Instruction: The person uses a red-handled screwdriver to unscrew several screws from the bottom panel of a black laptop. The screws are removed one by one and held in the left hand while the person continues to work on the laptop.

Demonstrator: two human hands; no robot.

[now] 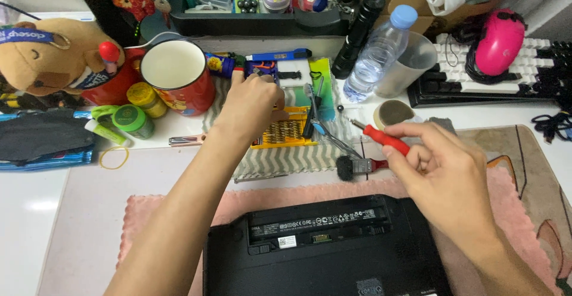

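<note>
My right hand grips a red-handled screwdriver, its thin shaft pointing up and left over the striped cloth. My left hand reaches forward over the yellow bit holder, fingers curled around something small near a blue tool; what it pinches is hidden. An upturned black laptop lies on a pink fluffy mat just below both hands, its battery bay facing me.
A small black brush lies by the right hand. Behind stand a red mug, a clear water bottle, a black torch, a plastic cup, a keyboard with a pink mouse, a plush toy and green jars.
</note>
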